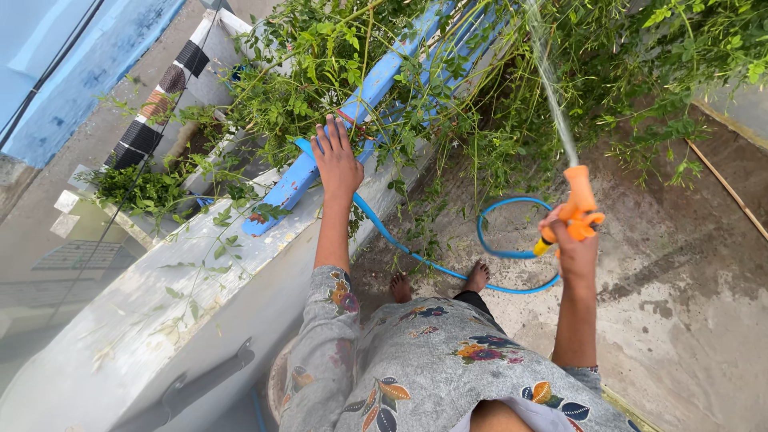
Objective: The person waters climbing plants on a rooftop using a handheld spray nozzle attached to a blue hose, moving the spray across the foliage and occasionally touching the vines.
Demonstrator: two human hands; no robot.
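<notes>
My right hand [574, 244] grips an orange spray nozzle [578, 202] fixed to a blue hose [512, 244]. A thin jet of water [552, 88] shoots from it up into the green plants [560, 72]. My left hand [336, 164] is stretched out with fingers spread, resting on a blue painted wooden plank [360, 104] that leans among the leafy branches. The hose loops on the concrete floor near my bare feet [478, 276].
A white parapet wall [160, 296] runs along the left, with a street far below beyond it. Striped black and white posts [160, 96] stand at the back left. Damp concrete floor [680, 304] spreads to the right. A thin stick [724, 184] lies there.
</notes>
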